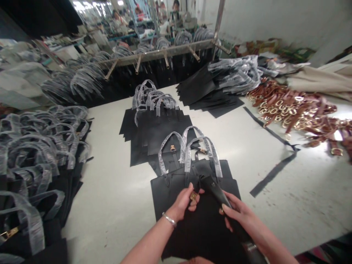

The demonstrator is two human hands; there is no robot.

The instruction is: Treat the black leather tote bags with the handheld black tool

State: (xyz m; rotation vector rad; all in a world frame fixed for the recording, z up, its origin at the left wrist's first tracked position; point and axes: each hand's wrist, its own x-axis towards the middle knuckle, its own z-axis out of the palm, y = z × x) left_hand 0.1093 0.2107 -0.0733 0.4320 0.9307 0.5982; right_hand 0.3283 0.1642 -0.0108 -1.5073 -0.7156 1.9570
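Black bag panels (192,227) with plastic-wrapped handles (213,154) lie in front of me on the white table. My left hand (184,202), with a silver bracelet at the wrist, is closed on a small gold clasp (193,196) over the upper part of the nearest panel. Just to its right, my right hand (233,209) grips a folded black strap-like piece (216,190), which runs from the panel's top middle down to the lower right. Something small and gold shows by the right thumb. Part of the right fingers is hidden behind the black piece.
Wrapped handles and black panels are heaped at the left (41,154). More black panels (165,128) lie ahead, another stack (203,88) behind. Brown straps with gold buckles (291,106) cover the right back, near loose black strips (275,174). A metal rack (154,55) stands beyond; people sit farther off.
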